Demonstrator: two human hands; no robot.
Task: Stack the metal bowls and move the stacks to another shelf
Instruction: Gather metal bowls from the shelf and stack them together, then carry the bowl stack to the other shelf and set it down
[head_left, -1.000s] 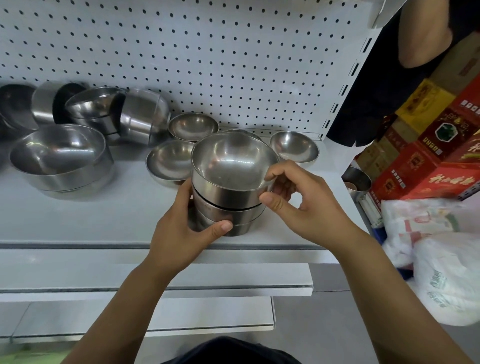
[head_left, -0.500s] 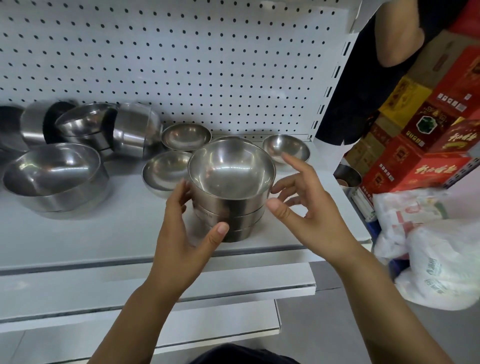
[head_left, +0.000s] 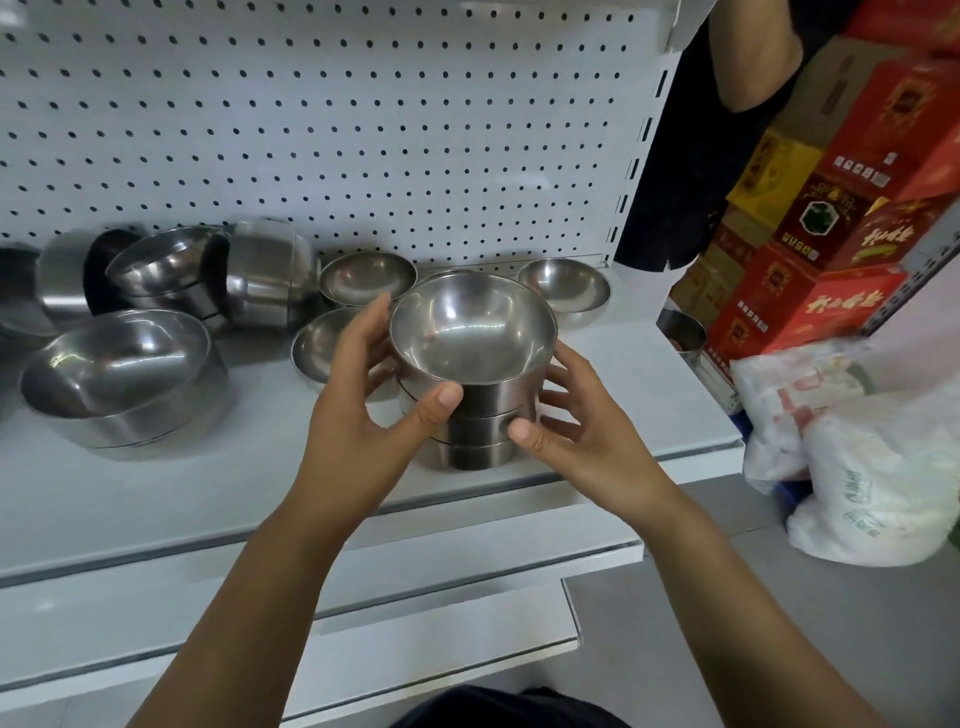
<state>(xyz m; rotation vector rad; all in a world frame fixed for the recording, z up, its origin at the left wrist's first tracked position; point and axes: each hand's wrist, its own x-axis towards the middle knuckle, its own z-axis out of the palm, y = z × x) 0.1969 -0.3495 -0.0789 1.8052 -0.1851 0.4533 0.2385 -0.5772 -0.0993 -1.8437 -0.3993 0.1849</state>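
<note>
Bright, even overhead light; soft glare on the steel bowls (head_left: 470, 327); wide-angle bending and slight blur at edges.

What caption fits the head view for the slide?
Person's left hand and right hand grip a stack of metal bowls on a white shelf, loose bowls behind.

Loose bowls (head_left: 363, 278) crowd behind the stack (head_left: 488, 415) — shelf (head_left: 156, 493) front open.

L hand (head_left: 358, 415), R hand (head_left: 587, 441): both forearms fwd, fingers (head_left: 374, 325) + thumbs curled round bowl stack (head_left: 488, 400).
</note>
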